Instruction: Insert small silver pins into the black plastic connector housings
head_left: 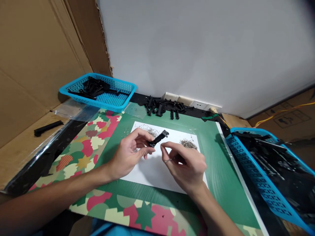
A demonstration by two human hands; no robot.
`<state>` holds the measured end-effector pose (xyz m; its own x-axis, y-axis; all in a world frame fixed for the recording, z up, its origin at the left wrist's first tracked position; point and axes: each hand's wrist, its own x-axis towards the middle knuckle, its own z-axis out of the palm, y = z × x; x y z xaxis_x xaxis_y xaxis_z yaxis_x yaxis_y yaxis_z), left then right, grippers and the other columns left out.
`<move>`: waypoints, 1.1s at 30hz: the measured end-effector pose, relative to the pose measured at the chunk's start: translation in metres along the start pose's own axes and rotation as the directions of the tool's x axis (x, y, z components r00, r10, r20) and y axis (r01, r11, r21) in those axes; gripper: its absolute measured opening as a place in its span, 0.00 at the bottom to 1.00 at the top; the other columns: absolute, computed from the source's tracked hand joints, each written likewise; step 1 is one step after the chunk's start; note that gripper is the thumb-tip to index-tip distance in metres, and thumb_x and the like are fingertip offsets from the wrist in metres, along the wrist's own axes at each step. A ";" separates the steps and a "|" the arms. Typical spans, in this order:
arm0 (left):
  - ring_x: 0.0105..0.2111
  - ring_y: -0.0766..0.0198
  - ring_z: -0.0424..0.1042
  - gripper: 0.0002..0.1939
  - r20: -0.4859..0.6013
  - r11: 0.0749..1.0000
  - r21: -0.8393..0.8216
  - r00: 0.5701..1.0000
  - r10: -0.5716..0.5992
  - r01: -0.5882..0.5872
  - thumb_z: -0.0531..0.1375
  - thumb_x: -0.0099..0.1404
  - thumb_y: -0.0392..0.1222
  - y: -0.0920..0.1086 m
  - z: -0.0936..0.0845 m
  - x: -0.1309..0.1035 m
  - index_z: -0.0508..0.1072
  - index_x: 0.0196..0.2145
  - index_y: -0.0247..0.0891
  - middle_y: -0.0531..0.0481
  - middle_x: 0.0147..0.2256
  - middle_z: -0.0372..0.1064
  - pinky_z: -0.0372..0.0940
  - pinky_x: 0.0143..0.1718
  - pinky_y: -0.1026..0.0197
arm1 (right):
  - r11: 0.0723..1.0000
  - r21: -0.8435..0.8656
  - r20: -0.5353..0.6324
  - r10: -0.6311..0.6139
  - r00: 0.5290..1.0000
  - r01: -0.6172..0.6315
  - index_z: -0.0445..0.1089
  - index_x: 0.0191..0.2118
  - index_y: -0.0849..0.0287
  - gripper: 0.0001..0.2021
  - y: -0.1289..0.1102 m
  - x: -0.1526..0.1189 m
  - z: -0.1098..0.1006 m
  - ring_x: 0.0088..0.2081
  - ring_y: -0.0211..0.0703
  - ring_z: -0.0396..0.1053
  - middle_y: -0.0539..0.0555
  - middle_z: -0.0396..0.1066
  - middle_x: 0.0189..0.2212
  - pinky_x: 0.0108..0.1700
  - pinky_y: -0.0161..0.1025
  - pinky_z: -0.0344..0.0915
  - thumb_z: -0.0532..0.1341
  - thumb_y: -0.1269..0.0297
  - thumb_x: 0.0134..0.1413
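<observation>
Between the thumb and fingers of my left hand [133, 149] is a small black plastic part [158, 138], slim and tilted, its notched end pointing up to the right. My right hand [183, 162] is closed in a pinch just beside that part's lower side. A thin metal piece [168, 160] shows under its fingers; most of it is hidden, and its kind I cannot make out. Both hands are above a white sheet [152, 175]. On the sheet lie a pile of small wire-like metal pieces [152, 131] behind my left hand and a second metal pile [188, 143] behind my right.
Loose black parts [159, 106] lie along the back edge by the wall sockets [199, 105]. A blue basket [123, 87] of black parts stands back left, another blue basket [261, 183] at right. One black piece [48, 127] rests on cardboard at left. A green mat [219, 170] covers the table.
</observation>
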<state>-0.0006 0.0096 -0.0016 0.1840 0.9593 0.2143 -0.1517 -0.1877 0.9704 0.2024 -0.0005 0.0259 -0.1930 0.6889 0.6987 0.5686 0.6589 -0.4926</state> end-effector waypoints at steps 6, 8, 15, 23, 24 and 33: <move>0.36 0.65 0.73 0.13 -0.032 0.999 0.037 0.999 0.017 -0.016 0.74 0.64 0.40 0.003 0.001 0.000 0.73 0.40 0.39 0.51 0.39 0.70 0.72 0.34 0.65 | 0.986 -0.007 0.030 -0.166 0.986 0.166 0.74 0.40 0.53 0.10 0.001 -0.001 0.001 0.18 0.32 0.60 0.43 0.68 0.19 0.25 0.33 0.63 0.61 0.77 0.63; 0.36 0.64 0.73 0.13 -0.037 0.999 0.047 0.999 0.020 -0.018 0.74 0.63 0.41 0.003 0.000 0.000 0.74 0.39 0.39 0.51 0.38 0.70 0.72 0.36 0.64 | 0.990 0.000 0.028 -0.144 0.989 0.144 0.74 0.40 0.53 0.10 0.001 0.000 0.001 0.18 0.32 0.61 0.43 0.69 0.19 0.25 0.33 0.64 0.61 0.77 0.63; 0.36 0.65 0.74 0.14 -0.037 1.000 0.028 0.999 0.008 -0.007 0.75 0.61 0.41 0.001 0.000 0.000 0.75 0.39 0.39 0.52 0.37 0.72 0.72 0.37 0.64 | 0.988 0.034 0.081 -0.153 0.985 0.151 0.75 0.40 0.53 0.09 0.002 0.001 0.002 0.17 0.32 0.64 0.43 0.73 0.19 0.24 0.33 0.64 0.62 0.76 0.64; 0.33 0.67 0.74 0.16 -0.050 0.998 -0.025 0.997 -0.063 0.062 0.77 0.59 0.39 0.003 -0.001 0.001 0.75 0.38 0.38 0.53 0.35 0.72 0.71 0.31 0.67 | 0.985 0.173 0.115 0.001 0.993 -0.021 0.79 0.41 0.56 0.04 0.002 0.002 0.001 0.17 0.31 0.60 0.45 0.72 0.20 0.21 0.31 0.58 0.66 0.71 0.64; 0.33 0.67 0.74 0.16 -0.049 0.998 -0.031 0.997 -0.064 0.063 0.77 0.58 0.39 0.004 -0.001 0.002 0.75 0.38 0.38 0.53 0.35 0.72 0.71 0.31 0.67 | 0.979 0.193 0.125 0.035 0.992 -0.059 0.79 0.41 0.56 0.04 0.001 0.001 0.001 0.17 0.31 0.59 0.44 0.70 0.20 0.20 0.31 0.57 0.66 0.71 0.64; 0.29 0.69 0.74 0.18 -0.034 0.990 -0.105 0.994 -0.102 0.098 0.78 0.57 0.39 0.003 -0.001 0.002 0.74 0.38 0.37 0.54 0.31 0.72 0.72 0.29 0.69 | 0.905 0.347 0.162 0.201 0.966 -0.246 0.81 0.39 0.60 0.04 -0.004 -0.001 0.005 0.18 0.31 0.58 0.46 0.68 0.19 0.20 0.31 0.54 0.67 0.68 0.62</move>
<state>-0.0013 0.0113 0.0013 0.1653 0.9801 0.1098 -0.2343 -0.0691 0.9697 0.1965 -0.0024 0.0242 -0.2017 0.8469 0.4921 0.2849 0.5314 -0.7978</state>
